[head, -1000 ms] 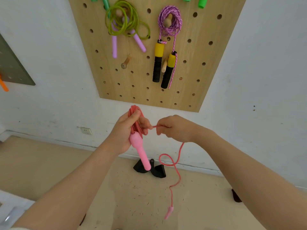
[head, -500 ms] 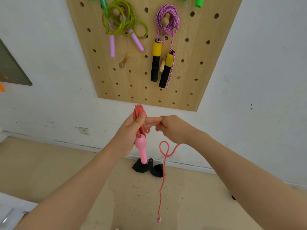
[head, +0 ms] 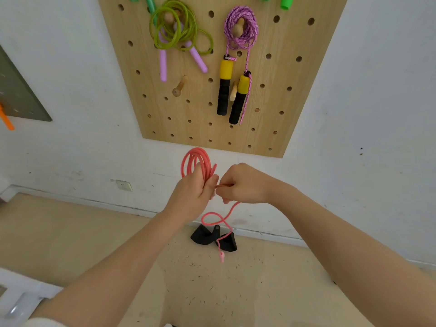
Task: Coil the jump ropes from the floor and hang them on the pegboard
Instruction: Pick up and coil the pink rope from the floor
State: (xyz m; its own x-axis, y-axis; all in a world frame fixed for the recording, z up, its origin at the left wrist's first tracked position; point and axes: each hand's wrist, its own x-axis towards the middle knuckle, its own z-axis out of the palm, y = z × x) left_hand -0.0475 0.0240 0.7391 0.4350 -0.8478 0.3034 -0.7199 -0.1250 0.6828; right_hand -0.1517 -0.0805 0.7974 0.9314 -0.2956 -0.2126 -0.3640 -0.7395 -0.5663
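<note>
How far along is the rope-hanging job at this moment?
Done: a green rope and a purple braided rope hang coiled on the pegboard. In hand: the left hand holds the pink rope's coil; the right hand feeds its dangling tail. Left: finish coiling, then hang it, perhaps on the free peg.

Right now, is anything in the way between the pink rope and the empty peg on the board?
Nothing visible blocks it. The pink rope, held by the left hand and right hand, sits below the pegboard; the bare peg has open board around it, between the two hung ropes.
</note>
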